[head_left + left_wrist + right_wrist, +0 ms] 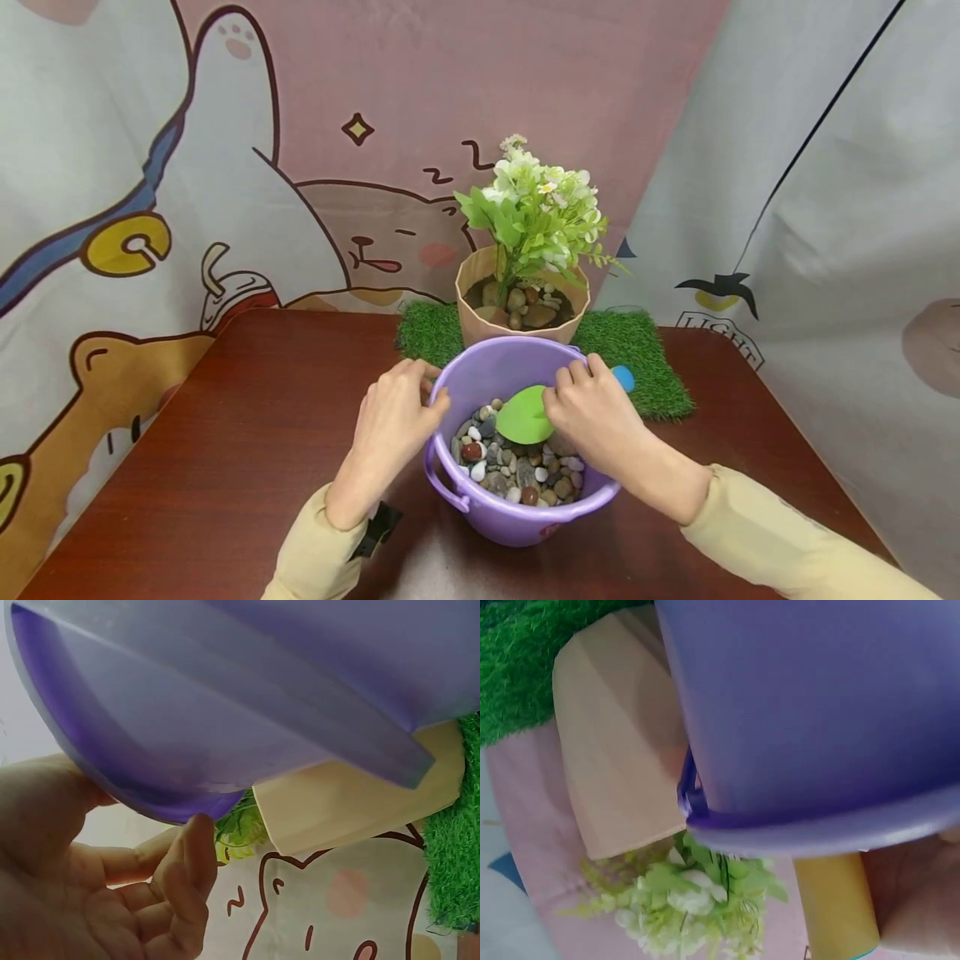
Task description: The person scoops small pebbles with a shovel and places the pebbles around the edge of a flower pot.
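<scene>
A purple bucket (517, 529) with pebbles (510, 471) at its bottom stands on the table. My left hand (397, 412) holds the bucket's left rim; in the left wrist view its thumb and fingers are at the rim's edge. Over the right side of the bucket, my right hand (596, 417) grips a toy shovel. The shovel's green blade (525, 417) is inside the bucket, just over the pebbles. Its blue handle end (623, 378) sticks out past the hand, and the right wrist view shows the yellow handle (836, 907). Fingers hide the grip.
Behind the bucket, a beige flowerpot (480, 325) holds white flowers (540, 200), soil and stones. It stands on a green grass mat (637, 358). Brown tabletop (300, 400) extends to both sides, and a cartoon-printed cloth (420, 83) hangs behind.
</scene>
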{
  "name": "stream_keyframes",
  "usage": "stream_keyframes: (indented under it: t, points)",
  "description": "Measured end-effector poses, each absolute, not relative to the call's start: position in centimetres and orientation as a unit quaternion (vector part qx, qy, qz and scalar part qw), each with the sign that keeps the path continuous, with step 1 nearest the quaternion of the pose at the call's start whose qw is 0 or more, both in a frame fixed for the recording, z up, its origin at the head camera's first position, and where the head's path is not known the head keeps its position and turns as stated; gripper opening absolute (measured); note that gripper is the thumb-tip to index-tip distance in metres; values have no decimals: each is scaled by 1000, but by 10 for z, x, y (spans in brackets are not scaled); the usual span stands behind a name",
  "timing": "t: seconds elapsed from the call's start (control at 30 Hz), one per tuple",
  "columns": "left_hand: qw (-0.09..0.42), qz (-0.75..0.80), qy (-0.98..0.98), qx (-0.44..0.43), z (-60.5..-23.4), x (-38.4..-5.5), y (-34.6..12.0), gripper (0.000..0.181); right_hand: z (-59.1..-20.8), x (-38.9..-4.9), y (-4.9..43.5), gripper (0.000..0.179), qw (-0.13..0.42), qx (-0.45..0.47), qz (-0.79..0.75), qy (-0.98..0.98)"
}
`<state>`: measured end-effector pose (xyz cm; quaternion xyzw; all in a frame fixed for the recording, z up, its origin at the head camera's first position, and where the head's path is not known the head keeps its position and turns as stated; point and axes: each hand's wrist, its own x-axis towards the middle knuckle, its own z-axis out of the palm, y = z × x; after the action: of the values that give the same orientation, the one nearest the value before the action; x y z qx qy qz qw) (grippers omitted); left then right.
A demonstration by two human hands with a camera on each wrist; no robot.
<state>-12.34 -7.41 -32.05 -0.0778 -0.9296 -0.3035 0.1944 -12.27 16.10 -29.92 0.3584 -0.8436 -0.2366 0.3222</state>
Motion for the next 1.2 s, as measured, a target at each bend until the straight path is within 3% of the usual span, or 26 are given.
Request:
stream_keyframes:
  t: [0.23,0.47,0.93,1.2]
  points:
    - [240,-291,-923,-70,-322,-120,-72,9,-301,-132,164,12,322,389,-240,-829]
    - [269,-278,-919,-73,-323,-120,-71,8,-302,-147,175,10,286,394,-238,-840]
    - [283,-280,-912,-95,-326,-123,-70,9,-304,-149,177,12,283,437,-221,-824]
    - [287,-281,-911,-94,-326,-123,-71,8,-301,-149,180,14,213,431,-217,-850]
